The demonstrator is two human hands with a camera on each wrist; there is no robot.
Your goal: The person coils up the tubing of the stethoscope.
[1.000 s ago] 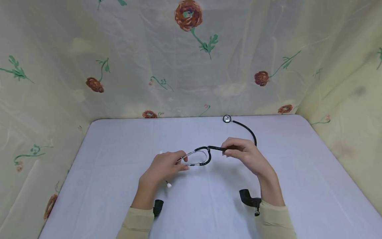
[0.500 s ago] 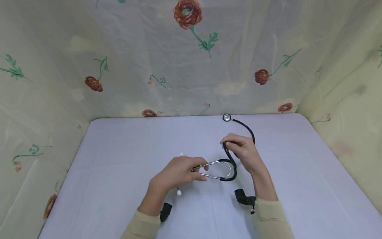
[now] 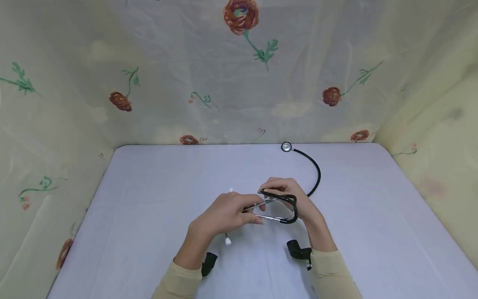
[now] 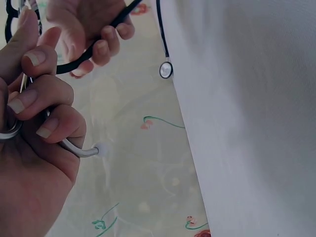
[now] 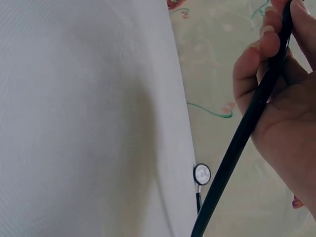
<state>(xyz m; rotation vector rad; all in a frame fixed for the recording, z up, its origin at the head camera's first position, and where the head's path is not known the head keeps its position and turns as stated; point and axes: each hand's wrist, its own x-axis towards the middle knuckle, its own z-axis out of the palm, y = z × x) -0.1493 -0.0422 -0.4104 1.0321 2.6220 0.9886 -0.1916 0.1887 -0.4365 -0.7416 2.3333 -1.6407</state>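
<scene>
A black stethoscope (image 3: pixel 319 176) is held between both hands above the table. My left hand (image 3: pixel 228 211) grips its metal ear tubes (image 4: pixel 81 150), fingers curled round them, with the white ear tips poking out on either side of the hand. My right hand (image 3: pixel 289 195) pinches the black tubing (image 5: pixel 247 116), which is folded back in a loop over the ear tubes toward the left hand. From the right hand the tubing curves away to the round chest piece (image 3: pixel 286 147), which lies at the table's far edge.
A white cloth covers the table (image 3: pixel 168 178). Flower-patterned curtains (image 3: pixel 186 83) stand at the back and both sides. Black camera mounts (image 3: pixel 298 250) are strapped at both wrists, below the hands.
Both hands have come closer together, the left moving rightward with the ear tubes. The tubing, stretched out straight earlier, is now bent back over the ear tubes by the right hand.
</scene>
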